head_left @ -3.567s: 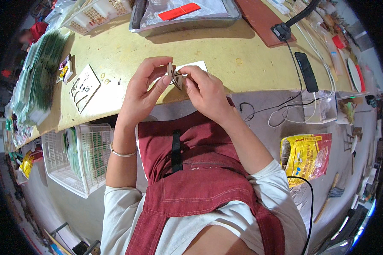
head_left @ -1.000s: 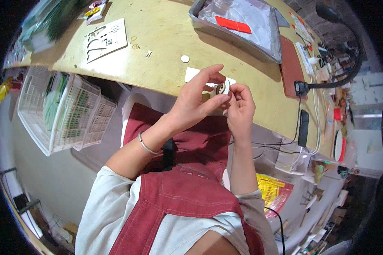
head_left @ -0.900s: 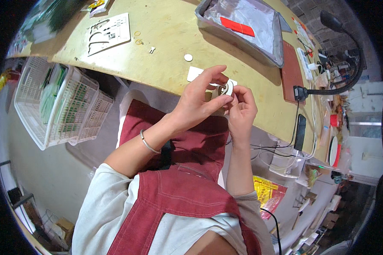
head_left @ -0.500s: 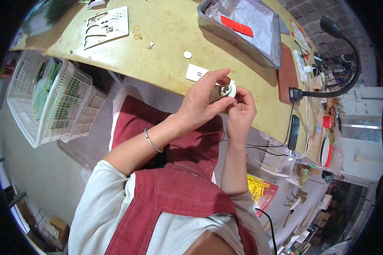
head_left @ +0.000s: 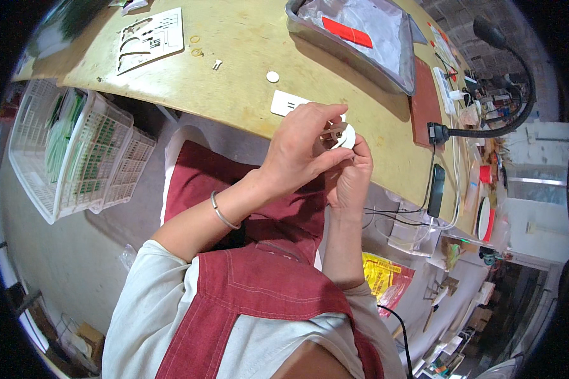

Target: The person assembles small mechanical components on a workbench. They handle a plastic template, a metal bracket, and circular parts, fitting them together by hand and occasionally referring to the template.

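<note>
Above the table's near edge, both my hands meet around a small round white piece (head_left: 346, 136) with a cut-out and thin light-brown parts inside. My left hand (head_left: 297, 148) is closed on its left side, thumb below and fingers above. My right hand (head_left: 353, 180) pinches the piece from the right and underneath; some of its fingers are hidden behind it. Just beyond my left fingers lies a flat white plate (head_left: 286, 101) with two dark slots, partly covered by that hand. A white disc (head_left: 272, 76) and a small white notched piece (head_left: 217, 64) rest farther off.
A grey tray (head_left: 354, 60) holds clear plastic and a red strip (head_left: 348, 32). At the far left lies a white sheet (head_left: 171, 38) with cut-out shapes, beside yellowish rings (head_left: 196, 52). A gooseneck lamp (head_left: 528, 95), brown board (head_left: 428, 101) and phone (head_left: 436, 189) stand right. White baskets (head_left: 63, 164) stand left.
Both hands have shifted slightly within the view, along with the table. The round piece has turned a little between my fingers, showing its white face more.
</note>
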Demonstrator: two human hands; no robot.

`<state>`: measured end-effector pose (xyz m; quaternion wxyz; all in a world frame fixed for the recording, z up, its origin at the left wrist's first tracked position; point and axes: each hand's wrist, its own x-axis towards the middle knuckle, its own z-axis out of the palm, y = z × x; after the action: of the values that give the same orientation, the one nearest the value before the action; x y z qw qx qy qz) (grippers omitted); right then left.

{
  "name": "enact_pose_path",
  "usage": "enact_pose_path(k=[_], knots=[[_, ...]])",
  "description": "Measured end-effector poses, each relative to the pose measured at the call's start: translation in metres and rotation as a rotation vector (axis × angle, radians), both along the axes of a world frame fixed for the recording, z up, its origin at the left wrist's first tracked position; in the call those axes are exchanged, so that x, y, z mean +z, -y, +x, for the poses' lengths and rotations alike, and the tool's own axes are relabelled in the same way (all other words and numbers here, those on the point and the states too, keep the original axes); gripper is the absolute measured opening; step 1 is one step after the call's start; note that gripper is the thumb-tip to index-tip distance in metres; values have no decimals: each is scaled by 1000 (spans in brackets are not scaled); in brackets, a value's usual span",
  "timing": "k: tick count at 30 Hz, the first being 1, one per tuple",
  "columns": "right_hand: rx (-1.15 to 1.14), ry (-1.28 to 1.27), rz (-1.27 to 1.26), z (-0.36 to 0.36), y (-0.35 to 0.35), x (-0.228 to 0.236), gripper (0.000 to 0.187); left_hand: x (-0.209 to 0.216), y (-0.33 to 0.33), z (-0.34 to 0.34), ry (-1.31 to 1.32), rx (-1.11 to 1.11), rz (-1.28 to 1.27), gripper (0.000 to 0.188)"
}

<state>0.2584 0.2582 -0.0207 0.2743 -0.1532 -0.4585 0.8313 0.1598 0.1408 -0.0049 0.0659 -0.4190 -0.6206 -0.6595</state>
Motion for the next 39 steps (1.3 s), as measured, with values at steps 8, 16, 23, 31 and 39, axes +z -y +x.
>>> enact_pose_path(k=[8, 16, 23, 31, 39], knots=[[49, -51, -154, 8, 4, -10, 30, 8, 15, 7, 118, -77, -4, 49], [70, -50, -185, 9, 10, -8, 25, 11, 18, 12, 282, -116, -15, 39], [119, -96, -283, 9, 0, -22, 26, 14, 21, 12, 392, -147, -34, 35], [94, -64, -246, 6, 13, -11, 31, 16, 25, 7, 359, -121, -88, 30], [114, -39, -242, 6, 12, -13, 31, 19, 27, 5, 402, -107, -95, 30]])
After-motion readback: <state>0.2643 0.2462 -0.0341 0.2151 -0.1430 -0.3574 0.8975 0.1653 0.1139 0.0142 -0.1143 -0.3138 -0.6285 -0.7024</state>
